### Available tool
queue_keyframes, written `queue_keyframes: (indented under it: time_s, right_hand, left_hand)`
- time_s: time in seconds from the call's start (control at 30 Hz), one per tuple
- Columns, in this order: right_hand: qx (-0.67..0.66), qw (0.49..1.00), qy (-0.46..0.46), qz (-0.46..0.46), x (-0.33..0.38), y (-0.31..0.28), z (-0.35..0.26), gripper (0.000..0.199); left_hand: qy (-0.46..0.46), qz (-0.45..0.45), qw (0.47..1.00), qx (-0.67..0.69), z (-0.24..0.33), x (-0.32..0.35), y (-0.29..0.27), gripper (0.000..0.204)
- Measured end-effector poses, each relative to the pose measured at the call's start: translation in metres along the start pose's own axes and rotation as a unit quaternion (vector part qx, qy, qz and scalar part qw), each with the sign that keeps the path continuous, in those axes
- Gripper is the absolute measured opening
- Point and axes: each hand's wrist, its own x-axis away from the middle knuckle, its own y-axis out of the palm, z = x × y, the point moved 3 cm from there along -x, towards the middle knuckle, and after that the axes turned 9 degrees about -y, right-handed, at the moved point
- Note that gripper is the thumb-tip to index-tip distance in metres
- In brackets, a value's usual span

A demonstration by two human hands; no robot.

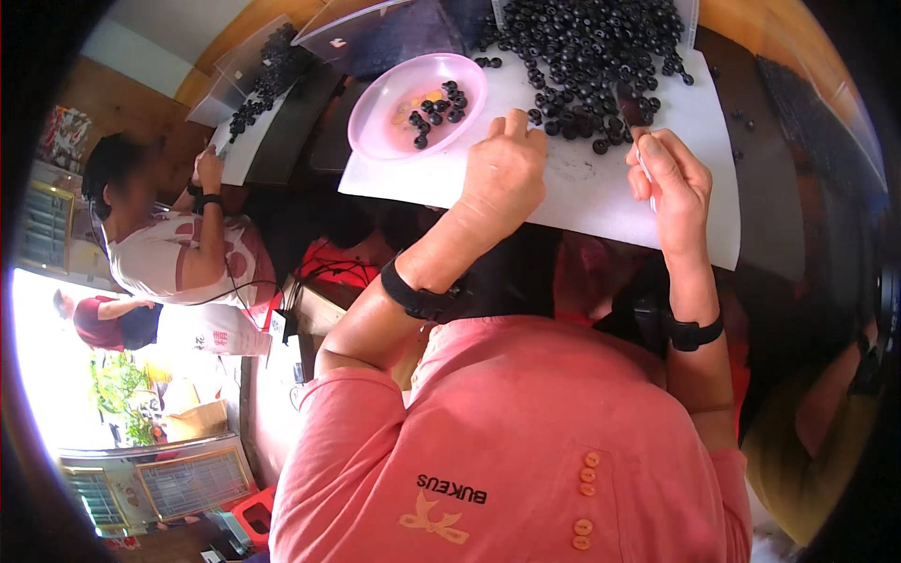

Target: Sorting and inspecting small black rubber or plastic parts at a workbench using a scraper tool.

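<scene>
1. A pink plastic bowl [418, 105] sits at the far left corner of a white sheet [582, 188]; it holds about a dozen small black rings [439, 108] and a few orange bits.
2. A large heap of the same black rings [587, 56] covers the far part of the sheet, its near edge just beyond both hands.
3. The left hand [502, 174] rests on the sheet near the bowl, fingers curled in a loose fist with the tips bent down toward the heap's edge; whether they pinch a ring cannot be told.
4. The right hand [671, 183] is closed around the pale handle of a small tool [631, 117], whose dark tip reaches in among the rings.
5. Both wrists wear black bands; the pink shirt [526, 441] fills the lower view and hides whatever is under the sheet's near edge.
6. The sheet lies on a dark wooden table [798, 122], with stray rings scattered to the right.
7. At the left, another person [178, 235] works at a second white sheet [246, 141] with its own pile of rings beside a clear tray [239, 75]. Bright daylight and greenery show at the lower left.
</scene>
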Motion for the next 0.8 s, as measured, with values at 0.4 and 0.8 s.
queue_keyframes:
  time_s: [0.4, 0.8]
  right_hand:
    - [0.182, 0.983, -0.017, -0.008, 0.001, 0.013, -0.006, 0.025]
    - [0.314, 0.947, -0.047, -0.047, 0.001, 0.023, -0.006, 0.03]
  left_hand:
    - [-0.169, -0.034, 0.879, 0.445, -0.005, -0.001, -0.015, 0.017]
    - [-0.238, -0.126, 0.54, 0.797, -0.004, 0.001, -0.007, 0.013]
